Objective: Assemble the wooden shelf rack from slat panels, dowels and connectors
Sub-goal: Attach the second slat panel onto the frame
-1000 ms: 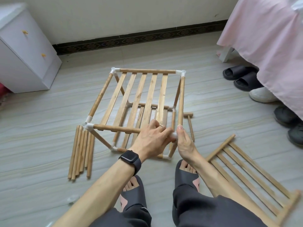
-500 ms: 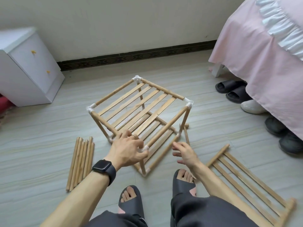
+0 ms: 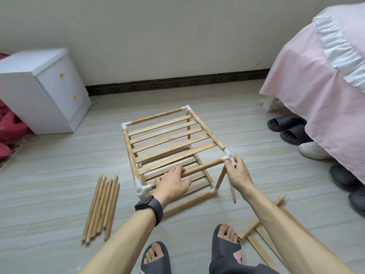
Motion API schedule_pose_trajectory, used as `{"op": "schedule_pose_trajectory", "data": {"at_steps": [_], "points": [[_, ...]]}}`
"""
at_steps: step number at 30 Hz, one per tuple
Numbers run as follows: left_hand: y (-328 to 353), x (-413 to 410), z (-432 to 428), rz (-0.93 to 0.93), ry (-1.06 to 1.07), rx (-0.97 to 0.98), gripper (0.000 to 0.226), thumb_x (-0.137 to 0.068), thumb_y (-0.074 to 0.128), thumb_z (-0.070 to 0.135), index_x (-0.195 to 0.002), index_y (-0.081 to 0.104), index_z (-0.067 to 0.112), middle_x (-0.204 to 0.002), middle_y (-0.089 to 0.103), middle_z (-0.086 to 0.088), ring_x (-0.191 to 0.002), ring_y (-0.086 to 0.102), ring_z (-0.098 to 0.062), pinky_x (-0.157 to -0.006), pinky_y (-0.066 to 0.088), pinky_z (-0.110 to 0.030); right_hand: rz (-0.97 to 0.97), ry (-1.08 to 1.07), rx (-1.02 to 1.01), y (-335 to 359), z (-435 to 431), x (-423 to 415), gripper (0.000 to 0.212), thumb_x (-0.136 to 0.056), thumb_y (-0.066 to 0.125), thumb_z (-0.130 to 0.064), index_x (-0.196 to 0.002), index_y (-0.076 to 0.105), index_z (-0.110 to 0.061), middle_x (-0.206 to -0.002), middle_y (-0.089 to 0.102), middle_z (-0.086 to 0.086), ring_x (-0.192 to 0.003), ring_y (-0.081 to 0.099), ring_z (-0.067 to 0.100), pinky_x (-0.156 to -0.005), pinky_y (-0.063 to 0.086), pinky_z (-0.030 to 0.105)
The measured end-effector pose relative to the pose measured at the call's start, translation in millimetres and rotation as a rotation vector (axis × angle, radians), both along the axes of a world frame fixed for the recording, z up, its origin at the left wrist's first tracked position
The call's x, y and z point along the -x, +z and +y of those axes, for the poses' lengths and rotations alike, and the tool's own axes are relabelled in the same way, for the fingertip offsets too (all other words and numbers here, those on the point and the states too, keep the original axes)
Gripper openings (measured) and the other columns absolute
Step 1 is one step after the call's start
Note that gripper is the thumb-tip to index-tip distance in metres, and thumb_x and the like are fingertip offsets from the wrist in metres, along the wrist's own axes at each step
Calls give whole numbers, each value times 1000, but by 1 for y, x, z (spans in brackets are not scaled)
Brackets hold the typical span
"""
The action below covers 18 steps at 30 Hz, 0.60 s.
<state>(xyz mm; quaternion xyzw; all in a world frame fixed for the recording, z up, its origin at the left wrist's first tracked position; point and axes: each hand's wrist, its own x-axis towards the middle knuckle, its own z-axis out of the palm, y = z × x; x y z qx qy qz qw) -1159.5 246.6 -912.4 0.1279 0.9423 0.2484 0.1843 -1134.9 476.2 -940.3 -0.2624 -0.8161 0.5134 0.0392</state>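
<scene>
Wooden rack (image 3: 167, 139), swung round since a second ago, stands ahead at 12 o'clock, left hand (image 3: 173, 184) wrapped round its near top dowel (image 3: 205, 168), right hand (image 3: 238, 175) pinching the 3 o'clock connector (image 3: 227, 158), probably to seat that joint.

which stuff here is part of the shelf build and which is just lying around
Job: half-built rack, loose dowels, spare slat panel, corner connector, left hand, right hand.
Lying about: white cabinet, black slippers, white shoe, pink bed cover, red cloth.

Left, dowel bundle (image 3: 100, 208); right, spare panel (image 3: 248, 228)
</scene>
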Motion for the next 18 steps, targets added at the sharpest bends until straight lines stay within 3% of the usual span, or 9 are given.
{"op": "schedule_pose_trajectory", "data": {"at_steps": [2,4,8,10,13,15,18], "points": [[-8,4,15,-7,71,-54,32,-100,40,55,-118,57,34,-106,64,9,-110,55,-21,-101,28,-47,-11,36,1,5,2,14,59,-107,42,-40,-156,30,-9,-158,38,12,-145,35,32,-117,29,43],[-17,9,20,33,124,-60,38,-98,35,64,-105,59,36,-94,62,13,-105,54,-20,-91,24,-43,-30,51,6,8,4,23,57,-107,39,-44,-155,34,-14,-155,44,11,-142,41,31,-116,33,42],[-30,21,3,148,139,78,69,-81,11,85,-86,57,34,-82,59,15,-94,52,-18,-85,24,-44,-48,32,-57,2,9,19,32,-105,43,-44,-116,61,-20,-108,67,1,-111,61,28,-96,48,41],[-36,26,-14,261,76,225,71,-85,4,83,-88,55,33,-91,61,13,-101,51,-20,-89,25,-48,-37,57,-19,-5,6,8,25,-103,49,-43,-102,65,-23,-94,68,-4,-101,63,24,-91,50,43],[-40,23,-25,393,35,363,53,-99,6,60,-101,51,33,-112,63,6,-114,51,-23,-98,22,-52,-6,96,135,-10,-5,-11,22,-100,60,-42,-97,70,-23,-94,73,-2,-98,67,20,-90,54,43],[-35,17,-19,415,-22,327,47,-98,9,50,-103,52,31,-113,64,4,-113,52,-24,-102,25,-52,2,132,233,-10,-16,-22,22,-97,65,-41,-97,73,-21,-90,75,-7,-96,71,17,-81,55,37],[-26,7,6,352,-190,195,54,-94,12,54,-96,60,28,-99,68,4,-105,57,-23,-105,29,-49,-14,197,381,-9,-35,-35,20,-95,69,-38,-102,75,-20,-93,79,-8,-91,75,13,-73,53,27]]}}
